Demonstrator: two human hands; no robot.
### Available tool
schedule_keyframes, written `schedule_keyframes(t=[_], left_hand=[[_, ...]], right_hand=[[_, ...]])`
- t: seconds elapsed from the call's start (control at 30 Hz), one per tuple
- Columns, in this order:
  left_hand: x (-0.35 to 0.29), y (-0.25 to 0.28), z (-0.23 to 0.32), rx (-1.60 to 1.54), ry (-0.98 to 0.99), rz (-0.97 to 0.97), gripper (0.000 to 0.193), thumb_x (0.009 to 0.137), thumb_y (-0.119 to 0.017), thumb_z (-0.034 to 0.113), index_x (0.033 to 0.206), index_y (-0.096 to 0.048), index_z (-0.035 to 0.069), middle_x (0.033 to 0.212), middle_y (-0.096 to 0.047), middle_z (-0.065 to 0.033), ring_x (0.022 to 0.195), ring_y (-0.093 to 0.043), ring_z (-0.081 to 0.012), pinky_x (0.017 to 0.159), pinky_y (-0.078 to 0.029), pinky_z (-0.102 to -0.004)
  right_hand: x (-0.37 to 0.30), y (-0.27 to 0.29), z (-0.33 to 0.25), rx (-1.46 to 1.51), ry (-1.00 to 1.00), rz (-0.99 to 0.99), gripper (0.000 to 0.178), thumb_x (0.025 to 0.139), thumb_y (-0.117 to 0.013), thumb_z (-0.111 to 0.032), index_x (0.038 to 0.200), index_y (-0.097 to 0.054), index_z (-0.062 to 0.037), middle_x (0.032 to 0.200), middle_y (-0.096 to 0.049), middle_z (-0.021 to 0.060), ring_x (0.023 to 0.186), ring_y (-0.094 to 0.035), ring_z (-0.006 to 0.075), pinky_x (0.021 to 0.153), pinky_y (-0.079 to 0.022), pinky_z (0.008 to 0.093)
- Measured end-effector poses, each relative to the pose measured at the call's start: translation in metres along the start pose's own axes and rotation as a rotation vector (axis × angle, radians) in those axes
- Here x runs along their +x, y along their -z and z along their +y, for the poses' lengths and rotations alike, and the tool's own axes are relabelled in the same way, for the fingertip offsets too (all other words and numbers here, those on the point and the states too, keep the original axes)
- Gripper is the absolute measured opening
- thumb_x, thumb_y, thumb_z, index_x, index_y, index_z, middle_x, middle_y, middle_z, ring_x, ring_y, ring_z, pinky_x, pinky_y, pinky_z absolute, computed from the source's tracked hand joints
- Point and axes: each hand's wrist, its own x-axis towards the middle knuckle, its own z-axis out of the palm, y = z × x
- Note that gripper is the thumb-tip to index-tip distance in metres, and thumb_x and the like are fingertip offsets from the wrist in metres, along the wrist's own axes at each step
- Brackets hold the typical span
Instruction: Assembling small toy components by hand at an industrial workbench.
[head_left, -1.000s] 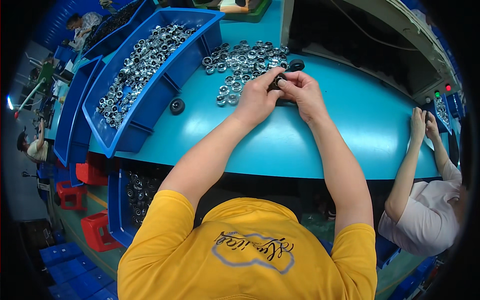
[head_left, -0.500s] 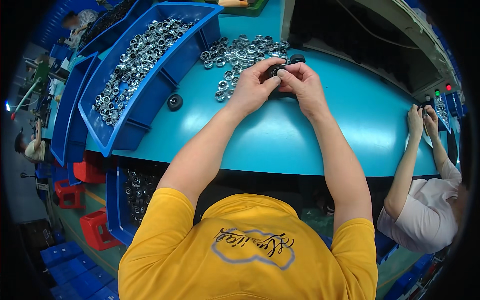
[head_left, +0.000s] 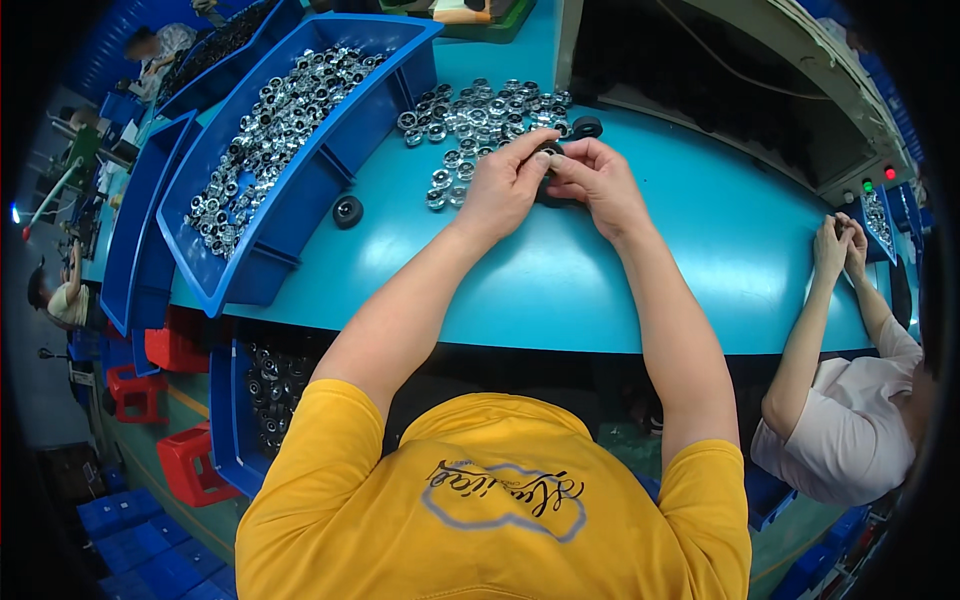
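Note:
My left hand [head_left: 503, 188] and my right hand [head_left: 603, 188] meet above the teal table. Both have their fingers closed round a small black wheel [head_left: 549, 148], whose rim partly shows between the fingertips. Beneath my hands, another dark round piece [head_left: 553, 201] is mostly covered. Just beyond my right fingers lies a black wheel [head_left: 586, 127], and a second wheel [head_left: 347, 211] rests alone to the left. Many loose shiny silver hubs [head_left: 480, 117] are spread past my left hand.
A blue bin [head_left: 335, 165] full of silver hubs stands on the left of the table [head_left: 480, 300]. A machine with a dark opening [head_left: 700, 70] occupies the far right. Black wheels fill a lower bin [head_left: 228, 420]. A co-worker's hands [head_left: 842, 245] work at the right.
Both hands have moved slightly nearer to me and left, still round the black wheel. My right fingers have shifted on it. The co-worker's hands have drawn closer together.

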Motion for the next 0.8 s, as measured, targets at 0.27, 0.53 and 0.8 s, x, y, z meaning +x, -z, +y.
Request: schedule_keyframes(t=[0.27,0.53,0.8], left_hand=[[-0.004,0.003,0.015,0.175,0.022,-0.139,0.052,0.085,-0.072,-0.002,0.134,-0.057,0.004,0.110,-0.067,-0.0044,0.089,-0.064,-0.0099,0.081,-0.053,-0.0264],[-0.002,0.002,0.017,0.032,0.019,-0.102,0.050,0.083,-0.069,-0.005,0.132,-0.059,0.006,0.110,-0.068,-0.0056,0.089,-0.066,-0.0125,0.081,-0.054,-0.0279],[-0.003,0.002,0.021,0.217,-0.059,-0.134,0.048,0.082,-0.067,-0.007,0.128,-0.062,0.006,0.106,-0.069,-0.0057,0.092,-0.066,-0.0129,0.081,-0.055,-0.0295]], right_hand=[[-0.006,-0.001,-0.007,-0.022,0.076,0.009,0.025,0.090,-0.073,-0.010,0.110,-0.065,0.0012,0.099,-0.068,0.0075,0.086,-0.067,0.0133,0.074,-0.059,0.0265],[-0.006,0.001,-0.005,0.157,-0.010,-0.046,0.027,0.092,-0.070,-0.012,0.115,-0.064,-0.0003,0.103,-0.067,0.0058,0.087,-0.065,0.0118,0.079,-0.059,0.0298],[-0.006,0.000,-0.002,0.073,-0.029,-0.016,0.024,0.087,-0.073,-0.013,0.109,-0.065,-0.0041,0.100,-0.066,0.0042,0.087,-0.062,0.0118,0.079,-0.058,0.0303]])
